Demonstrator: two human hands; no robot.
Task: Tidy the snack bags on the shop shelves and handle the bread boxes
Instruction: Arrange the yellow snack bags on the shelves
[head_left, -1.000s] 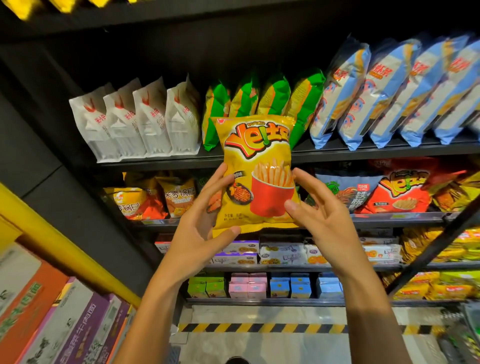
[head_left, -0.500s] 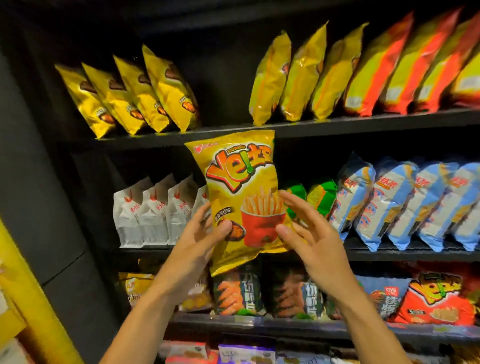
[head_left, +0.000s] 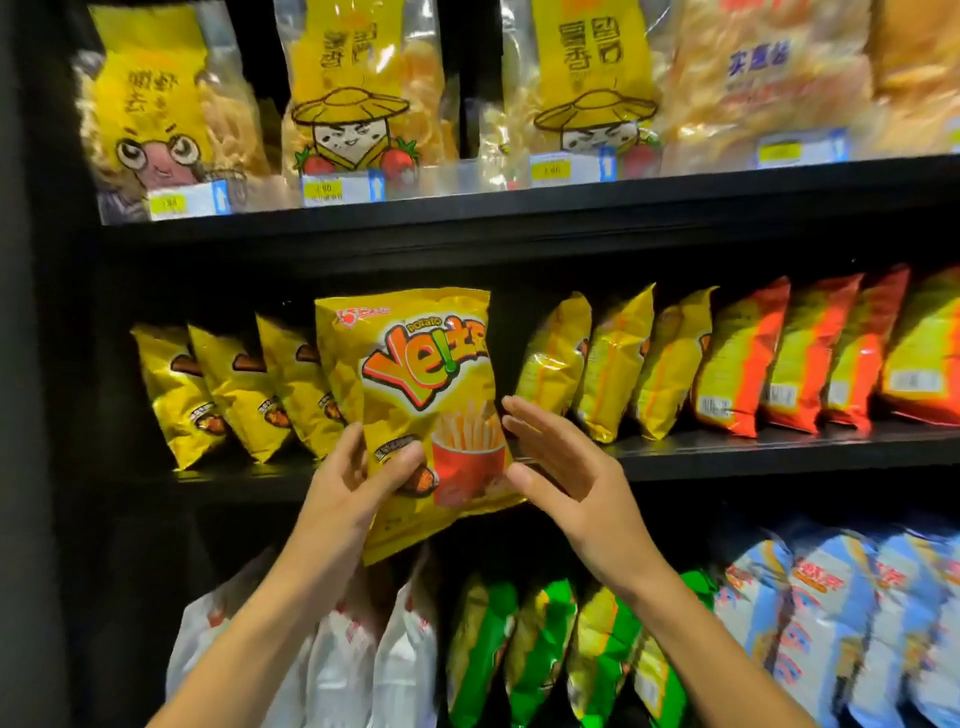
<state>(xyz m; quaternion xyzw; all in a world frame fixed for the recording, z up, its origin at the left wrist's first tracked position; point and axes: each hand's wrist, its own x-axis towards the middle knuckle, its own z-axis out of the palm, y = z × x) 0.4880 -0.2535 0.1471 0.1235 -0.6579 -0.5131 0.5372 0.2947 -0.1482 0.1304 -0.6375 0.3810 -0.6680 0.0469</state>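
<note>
Chips going back on the middle shelf

Bag in hand: a yellow potato-stick bag (head_left: 415, 410) is held upright in front of the middle shelf (head_left: 727, 452), its lower half hanging below the shelf's front edge, at the gap between two rows of yellow bags. The left hand (head_left: 358, 478) grips its lower left side, thumb across the front and fingers behind. The right hand (head_left: 566, 467) is spread flat, fingers straight, with the thumb tip touching or just beside the bag's right edge; it pinches nothing.

To my eye this is the restocking step: the bag matches the row of yellow bags (head_left: 234, 384) leaning along the left part of that shelf. The next move calls for lifting the bag clear of the front edge, turning it to the row's slant and sliding it in at the row's right end, the flat hand steadying it so the neighbours do not topple. No bread boxes are in sight.
</note>
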